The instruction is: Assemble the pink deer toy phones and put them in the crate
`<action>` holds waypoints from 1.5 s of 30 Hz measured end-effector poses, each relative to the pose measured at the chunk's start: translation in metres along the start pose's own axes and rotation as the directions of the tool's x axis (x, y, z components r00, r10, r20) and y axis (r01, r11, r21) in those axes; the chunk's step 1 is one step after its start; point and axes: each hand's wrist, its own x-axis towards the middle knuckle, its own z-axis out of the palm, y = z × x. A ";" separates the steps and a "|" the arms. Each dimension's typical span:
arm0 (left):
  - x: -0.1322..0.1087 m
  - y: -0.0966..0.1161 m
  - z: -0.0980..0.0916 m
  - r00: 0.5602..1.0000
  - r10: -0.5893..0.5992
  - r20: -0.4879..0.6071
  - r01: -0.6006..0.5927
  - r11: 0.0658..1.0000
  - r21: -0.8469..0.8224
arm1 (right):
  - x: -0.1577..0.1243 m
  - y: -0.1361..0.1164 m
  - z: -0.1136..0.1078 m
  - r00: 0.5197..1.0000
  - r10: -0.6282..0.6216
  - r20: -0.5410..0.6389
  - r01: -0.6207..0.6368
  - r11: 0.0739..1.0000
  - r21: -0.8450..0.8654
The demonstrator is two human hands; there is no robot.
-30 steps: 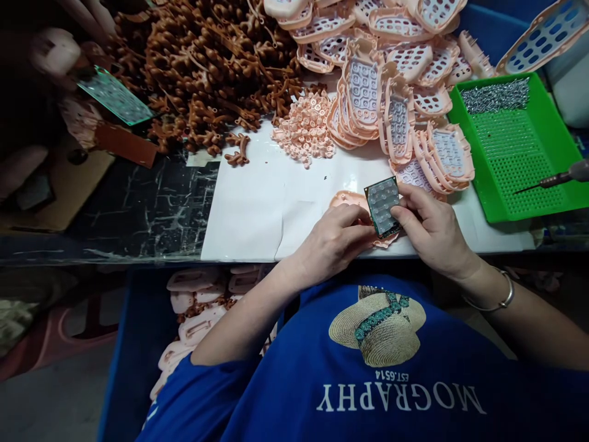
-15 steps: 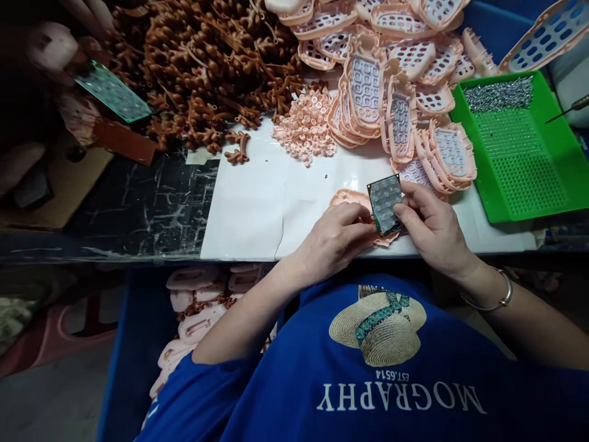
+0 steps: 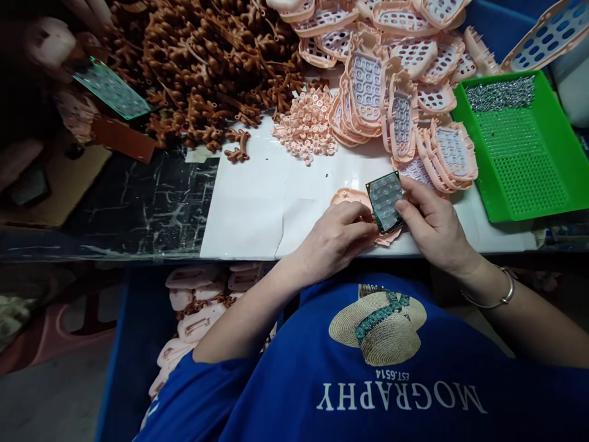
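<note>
My right hand (image 3: 430, 224) pinches a small green circuit board with a clear keypad membrane (image 3: 385, 201), tilted up on its edge. My left hand (image 3: 334, 240) is curled on a pink plastic shell (image 3: 346, 197) that lies on the white sheet (image 3: 257, 202), under the board. The board's lower edge meets the shell between my two hands.
A heap of pink keypad shells (image 3: 405, 80) fills the back. Small pink parts (image 3: 307, 123) lie in a pile, brown rubber pieces (image 3: 207, 61) at back left. A green tray with screws (image 3: 519, 141) stands right. Another person's hand holds a green board (image 3: 110, 89) far left. Below the table sits a blue bin of shells (image 3: 193, 307).
The screwdriver tip that reached over the green tray has gone out of view. My hands and the board have barely shifted.
</note>
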 end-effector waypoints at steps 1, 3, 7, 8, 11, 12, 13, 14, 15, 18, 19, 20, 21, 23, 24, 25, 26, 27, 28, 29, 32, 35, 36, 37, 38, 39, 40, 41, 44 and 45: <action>0.000 0.000 0.000 1.000 -0.004 0.003 0.004 1.000 -0.001 | 0.000 0.000 0.000 1.000 0.004 0.010 -0.004 1.000 0.012; 0.000 0.000 0.000 1.000 -0.011 0.007 0.011 1.000 -0.004 | 0.001 -0.001 0.001 1.000 0.023 0.016 -0.024 0.998 0.053; 0.000 0.000 0.001 1.000 0.001 0.002 -0.001 1.000 0.009 | 0.002 0.000 0.002 1.000 0.018 0.023 -0.020 0.996 0.086; 0.000 0.000 0.001 1.000 0.006 -0.002 -0.006 1.000 0.018 | 0.002 0.001 0.002 1.000 -0.002 0.019 0.001 0.997 0.075; 0.000 0.000 0.001 1.000 0.022 -0.017 -0.022 0.999 0.038 | 0.002 0.002 0.003 0.998 -0.066 -0.018 0.067 0.998 0.017; 0.000 0.000 0.001 1.000 0.024 -0.017 -0.023 0.999 0.041 | 0.002 0.002 0.003 0.996 -0.081 -0.028 0.081 0.997 -0.003; 0.000 0.001 0.001 1.000 0.022 -0.017 -0.021 0.999 0.042 | 0.002 0.002 0.004 0.995 -0.090 -0.036 0.089 0.996 -0.023; 0.000 0.001 0.001 1.000 0.018 -0.013 -0.017 0.999 0.041 | 0.002 0.001 0.004 0.994 -0.097 -0.041 0.095 0.995 -0.044; 0.000 0.001 0.001 1.000 0.012 -0.009 -0.011 0.999 0.040 | 0.002 0.000 0.004 0.994 -0.101 -0.046 0.098 0.993 -0.068; 0.001 0.000 0.001 1.000 0.005 -0.001 -0.005 1.000 0.031 | 0.003 -0.003 0.004 0.988 -0.147 -0.049 0.138 0.978 -0.158; 0.001 -0.001 0.001 1.000 0.007 0.000 -0.007 1.000 0.027 | 0.003 -0.004 0.004 0.985 -0.169 -0.041 0.159 0.970 -0.186; 0.001 -0.001 0.001 1.000 0.010 0.002 -0.010 1.000 0.024 | 0.004 -0.005 0.003 0.982 -0.186 -0.027 0.176 0.962 -0.209; 0.001 -0.001 0.001 1.000 0.013 0.004 -0.013 1.000 0.022 | 0.006 -0.006 0.003 0.980 -0.198 -0.010 0.191 0.955 -0.229; 0.001 -0.001 0.001 1.000 0.018 0.000 -0.018 0.999 0.028 | 0.009 -0.006 0.002 0.978 -0.207 0.026 0.206 0.943 -0.262; 0.001 0.000 0.002 1.000 0.021 -0.005 -0.021 0.999 0.037 | 0.010 -0.006 0.002 0.977 -0.207 0.041 0.211 0.938 -0.274; 0.000 0.000 0.002 1.000 0.025 -0.012 -0.024 0.998 0.051 | 0.011 -0.006 0.001 0.976 -0.211 0.052 0.217 0.935 -0.280; -0.002 0.001 0.003 0.999 0.028 -0.023 -0.026 0.997 0.070 | 0.013 -0.006 0.001 0.975 -0.215 0.060 0.223 0.934 -0.280; -0.003 0.002 0.005 0.999 0.031 -0.037 -0.027 0.995 0.092 | 0.013 -0.006 0.001 0.974 -0.220 0.063 0.229 0.935 -0.273; -0.005 0.002 0.006 0.998 0.035 -0.053 -0.029 0.992 0.119 | 0.014 -0.006 0.001 0.973 -0.223 0.067 0.233 0.936 -0.263; -0.007 0.003 0.008 0.997 0.037 -0.073 -0.026 0.988 0.152 | 0.014 -0.006 0.001 0.971 -0.227 0.069 0.237 0.938 -0.254; -0.012 0.004 0.012 0.991 0.037 -0.132 -0.003 0.968 0.251 | 0.014 -0.007 0.001 0.968 -0.239 0.074 0.250 0.937 -0.245; -0.013 0.005 0.011 0.992 0.013 -0.125 0.020 0.966 0.257 | 0.014 -0.007 0.002 0.967 -0.240 0.080 0.253 0.934 -0.254; -0.013 0.006 0.010 0.994 0.006 -0.111 0.020 0.972 0.233 | 0.015 -0.007 0.002 0.967 -0.242 0.085 0.256 0.931 -0.260; -0.013 0.006 0.007 0.995 -0.001 -0.103 0.021 0.979 0.203 | 0.015 -0.007 0.002 0.965 -0.245 0.091 0.260 0.927 -0.269; -0.013 0.007 0.005 0.995 -0.007 -0.102 0.024 0.986 0.164 | 0.016 -0.007 0.002 0.963 -0.250 0.099 0.268 0.922 -0.280; -0.014 0.008 0.001 0.994 -0.017 -0.110 0.030 0.993 0.117 | 0.016 -0.006 0.002 0.961 -0.255 0.108 0.276 0.916 -0.292; -0.015 0.008 -0.003 0.991 -0.035 -0.129 0.044 0.997 0.066 | 0.017 -0.006 0.002 0.958 -0.261 0.118 0.285 0.910 -0.301; -0.016 0.009 -0.007 0.985 -0.062 -0.158 0.067 0.997 0.027 | 0.018 -0.006 0.002 0.956 -0.264 0.129 0.292 0.905 -0.308; -0.020 0.004 -0.018 0.959 -0.140 -0.246 0.152 0.988 0.033 | 0.020 -0.007 0.002 0.951 -0.264 0.163 0.304 0.898 -0.320; -0.021 0.001 -0.022 0.958 -0.148 -0.245 0.167 0.984 0.061 | 0.021 -0.008 0.001 0.948 -0.267 0.176 0.311 0.894 -0.321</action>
